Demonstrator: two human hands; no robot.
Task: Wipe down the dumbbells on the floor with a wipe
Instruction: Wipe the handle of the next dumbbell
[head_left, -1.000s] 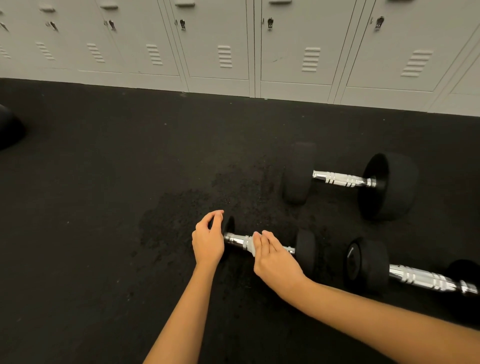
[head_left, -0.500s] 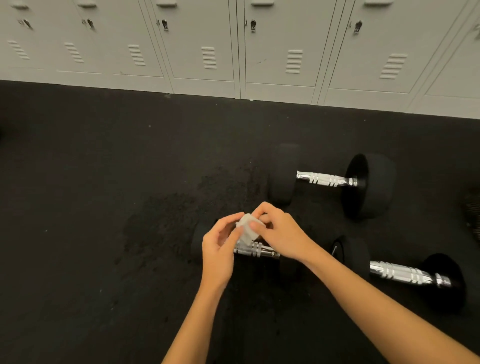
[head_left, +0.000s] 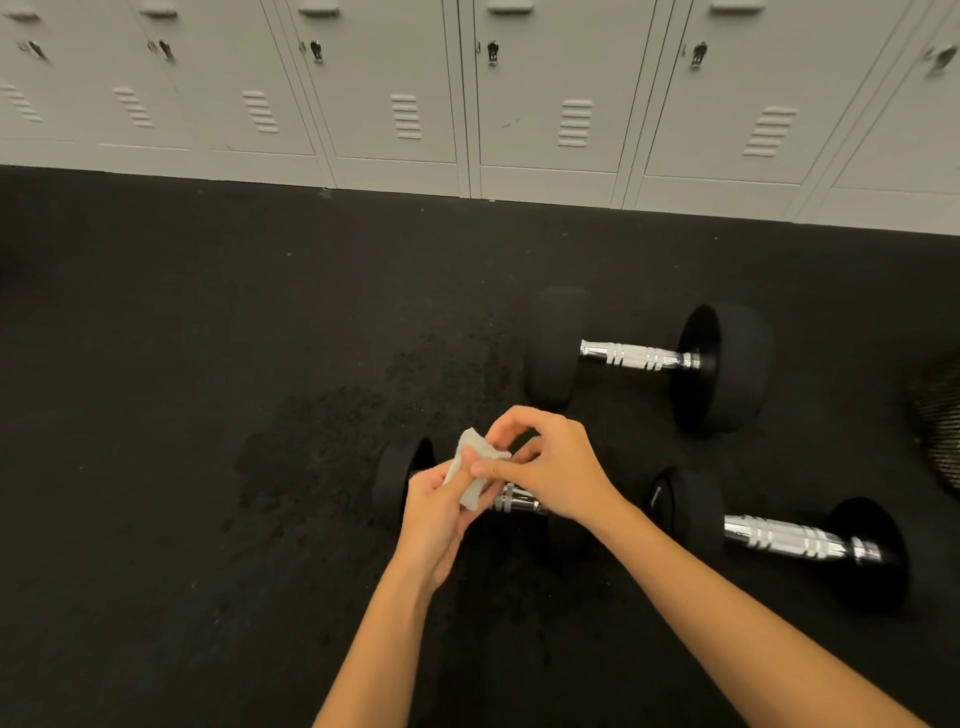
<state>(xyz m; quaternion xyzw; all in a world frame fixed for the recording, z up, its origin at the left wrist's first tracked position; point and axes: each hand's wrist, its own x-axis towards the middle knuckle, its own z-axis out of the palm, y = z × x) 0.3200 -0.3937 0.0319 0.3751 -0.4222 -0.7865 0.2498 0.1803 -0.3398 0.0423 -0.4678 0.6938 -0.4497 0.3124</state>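
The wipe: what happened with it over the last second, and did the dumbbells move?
The right hand lifted the wipe off the small dumbbell handle; the left hand left the dumbbell's end and joined it, so both hands now hold the wipe above it. All three dumbbells kept their places on the floor.

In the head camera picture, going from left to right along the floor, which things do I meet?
Small dumbbell → wipe, held in both hands → far dumbbell → near right dumbbell.
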